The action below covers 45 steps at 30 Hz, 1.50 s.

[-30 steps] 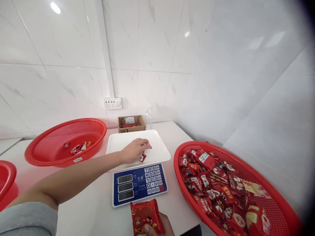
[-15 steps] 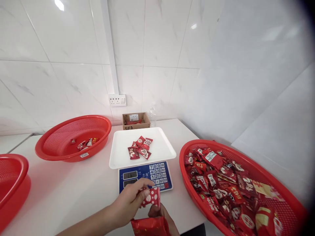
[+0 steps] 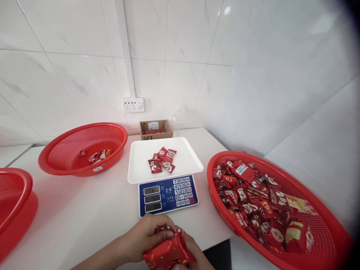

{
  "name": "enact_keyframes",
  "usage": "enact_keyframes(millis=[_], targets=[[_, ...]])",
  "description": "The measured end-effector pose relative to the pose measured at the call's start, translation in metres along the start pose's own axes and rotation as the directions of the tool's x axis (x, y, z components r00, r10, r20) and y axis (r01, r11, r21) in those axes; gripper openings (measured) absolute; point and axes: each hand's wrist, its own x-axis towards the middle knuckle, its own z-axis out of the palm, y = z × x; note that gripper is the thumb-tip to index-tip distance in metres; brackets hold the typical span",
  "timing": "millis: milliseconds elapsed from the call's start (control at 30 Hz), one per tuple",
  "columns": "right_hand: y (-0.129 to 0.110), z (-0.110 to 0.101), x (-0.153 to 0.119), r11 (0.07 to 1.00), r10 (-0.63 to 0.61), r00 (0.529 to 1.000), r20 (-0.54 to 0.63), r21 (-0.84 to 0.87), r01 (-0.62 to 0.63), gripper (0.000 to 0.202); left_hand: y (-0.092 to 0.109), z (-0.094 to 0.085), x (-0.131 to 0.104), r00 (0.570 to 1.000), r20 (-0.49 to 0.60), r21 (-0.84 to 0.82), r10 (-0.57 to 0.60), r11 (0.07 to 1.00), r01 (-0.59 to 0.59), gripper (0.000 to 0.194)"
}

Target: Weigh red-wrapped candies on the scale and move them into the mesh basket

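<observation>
White tiled wall (image 3: 84,90) with grey veining, fitted with a vertical white cable cover (image 3: 123,48) and a wall socket (image 3: 134,105). White table (image 3: 107,210) below.

Front edge of table, low centre: one red bag (image 3: 167,258), glossy, printed, held in both hands just in front of the scale.

Right hand (image 3: 199,255): closed on the right side of the red bag, thumb across the near face; gripping.

Left hand (image 3: 140,238): at the upper end of the same bag, fingers bent, thumb beneath them; fingertips hidden. Clasped on the bag or on something within: impossible to tell.

Mid-table: blue scale (image 3: 168,197), with three displays at left, number keys at right. White tray (image 3: 140,168) just behind the keypad, bearing a loose cluster of small packets (image 3: 168,166), red, some overlapping.

Right: large red basket (image 3: 327,234), perforated, heaped with mixed packets (image 3: 277,232), mostly red.

Left: second red basket (image 3: 62,153), with a few wrapped pieces (image 3: 102,153); third red basket (image 3: 25,187), cut off by the picture edge.

Behind the tray: small cardboard box (image 3: 144,137), with red contents, and a clear bottle (image 3: 175,125) beside it.
</observation>
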Motion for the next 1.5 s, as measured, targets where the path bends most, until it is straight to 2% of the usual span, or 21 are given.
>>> enact_keyframes(millis=[100,267,367,433,500,567,633,700,767,833,900,1000,1067,1167,1300,1400,1500], targets=[[0.001,0.001,-0.005,0.997,0.018,1.0,-0.008,0.072,-0.017,0.069,-0.007,0.001,-0.001,0.998,-0.028,-0.117,-0.057,0.992,0.054,0.024],[0.002,0.003,-0.007,0.991,0.042,0.999,-0.024,0.13,-0.039,0.066,-0.006,0.0,-0.003,0.986,0.079,-0.196,-0.147,0.967,0.16,0.029],[0.0,0.002,-0.003,0.992,0.031,0.999,-0.028,0.124,-0.027,0.064,-0.006,-0.001,-0.002,0.99,0.081,-0.172,-0.117,0.977,0.129,0.027],[-0.002,-0.001,0.001,0.996,-0.007,0.999,-0.037,0.086,0.01,0.061,-0.008,-0.006,0.0,0.995,0.007,-0.101,-0.097,0.99,0.097,0.027],[-0.001,-0.007,0.006,0.998,-0.05,0.995,-0.084,0.024,0.052,0.057,-0.008,-0.014,0.004,0.984,-0.152,-0.034,-0.093,0.995,0.089,0.03],[0.004,-0.014,0.01,0.995,-0.086,0.984,-0.157,-0.067,0.076,0.054,-0.003,-0.025,0.012,0.94,-0.333,0.003,-0.07,0.997,0.076,0.035],[0.012,-0.021,0.013,0.985,-0.116,0.975,-0.19,-0.148,0.088,0.051,0.011,-0.033,0.021,0.912,-0.41,0.048,-0.008,0.998,0.03,0.037],[0.02,-0.024,0.015,0.975,-0.155,0.972,-0.176,-0.187,0.122,0.051,0.031,-0.033,0.032,0.936,-0.343,0.15,0.08,0.988,-0.03,0.033],[0.026,-0.026,0.016,0.967,-0.193,0.97,-0.151,-0.195,0.162,0.051,0.054,-0.025,0.046,0.968,-0.177,0.318,0.176,0.941,-0.113,0.026],[0.03,-0.026,0.016,0.961,-0.217,0.966,-0.142,-0.204,0.186,0.05,0.074,-0.012,0.065,0.962,0.016,0.476,0.272,0.844,-0.247,0.023],[0.033,-0.026,0.015,0.958,-0.23,0.963,-0.143,-0.207,0.198,0.048,0.09,0.003,0.087,0.927,0.175,0.58,0.333,0.725,-0.37,0.024],[0.036,-0.025,0.013,0.945,-0.276,0.948,-0.158,-0.222,0.239,0.044,0.107,0.025,0.127,0.898,0.321,0.722,0.301,0.536,-0.438,0.028],[0.037,-0.025,0.012,0.935,-0.307,0.935,-0.177,-0.239,0.262,0.043,0.115,0.038,0.155,0.894,0.379,0.759,0.242,0.471,-0.449,0.027],[0.037,-0.025,0.012,0.926,-0.332,0.925,-0.182,-0.247,0.284,0.044,0.12,0.056,0.197,0.903,0.401,0.812,0.154,0.397,-0.428,0.027],[0.033,-0.026,0.011,0.934,-0.336,0.921,-0.198,-0.199,0.298,0.043,0.117,0.074,0.243,0.943,0.33,0.899,0.035,0.292,-0.325,0.032],[0.032,-0.026,0.011,0.941,-0.329,0.923,-0.201,-0.15,0.303,0.044,0.112,0.081,0.259,0.956,0.294,0.924,-0.007,0.257,-0.282,0.033],[0.034,-0.027,0.011,0.95,-0.306,0.928,-0.215,-0.138,0.281,0.043,0.11,0.084,0.262,0.954,0.3,0.918,-0.012,0.276,-0.286,0.033]])
